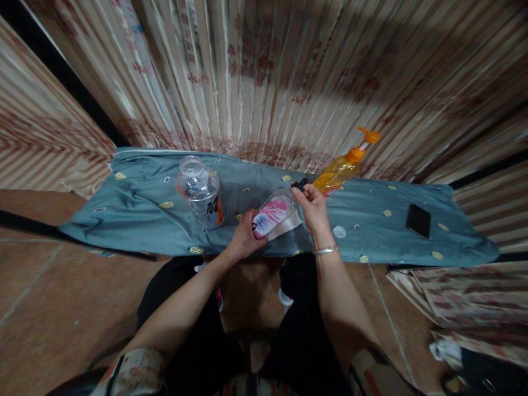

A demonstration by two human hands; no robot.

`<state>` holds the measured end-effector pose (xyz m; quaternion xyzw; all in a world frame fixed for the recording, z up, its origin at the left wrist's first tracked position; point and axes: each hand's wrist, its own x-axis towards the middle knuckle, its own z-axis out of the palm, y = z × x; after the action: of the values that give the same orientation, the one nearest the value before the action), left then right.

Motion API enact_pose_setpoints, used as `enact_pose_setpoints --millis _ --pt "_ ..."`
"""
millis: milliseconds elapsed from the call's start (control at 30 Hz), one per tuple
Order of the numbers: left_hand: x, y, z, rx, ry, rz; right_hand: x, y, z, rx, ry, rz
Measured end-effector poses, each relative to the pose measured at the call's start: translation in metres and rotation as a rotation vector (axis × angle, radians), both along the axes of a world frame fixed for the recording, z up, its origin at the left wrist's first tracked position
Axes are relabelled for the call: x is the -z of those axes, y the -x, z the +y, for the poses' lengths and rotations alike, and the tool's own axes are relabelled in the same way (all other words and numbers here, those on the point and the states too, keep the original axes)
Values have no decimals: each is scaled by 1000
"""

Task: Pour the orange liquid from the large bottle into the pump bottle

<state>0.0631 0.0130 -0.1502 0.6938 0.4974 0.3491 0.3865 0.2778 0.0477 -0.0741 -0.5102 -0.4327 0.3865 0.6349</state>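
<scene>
A clear bottle with a pink and white label (pixel 272 215) lies tilted in front of me, its neck pointing up and to the right. My left hand (pixel 245 234) is wrapped round its lower end. At the neck, my right hand (pixel 312 206) pinches a small black cap (pixel 300 185); whether the cap is still joined to the bottle I cannot tell. Under the bottle lies a white sheet of paper (pixel 292 222). Just behind my right hand stands an orange pump bottle (pixel 336 173) with yellow liquid.
To the left stands a large clear open-necked plastic bottle (pixel 199 192). A white round disc (pixel 339 231) and a black phone (pixel 418 221) lie to the right on the blue-green cloth (pixel 140 203) covering the narrow table. A striped curtain (pixel 264 82) hangs behind.
</scene>
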Motion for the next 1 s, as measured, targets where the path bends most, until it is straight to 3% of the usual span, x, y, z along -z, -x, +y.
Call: enact_pose_setpoints --millis 200,500,767,1000 --pt "2 0 1 -1 -6 -5 -5 -1 -4 -72 -2 18" --pt "0 1 0 4 -10 -5 -1 -1 2 21 -26 26" --pt "3 0 1 -4 -12 -9 -6 -5 -3 -58 1 -19" --pt "2 0 0 -3 -16 -6 -2 -1 1 12 -30 6"
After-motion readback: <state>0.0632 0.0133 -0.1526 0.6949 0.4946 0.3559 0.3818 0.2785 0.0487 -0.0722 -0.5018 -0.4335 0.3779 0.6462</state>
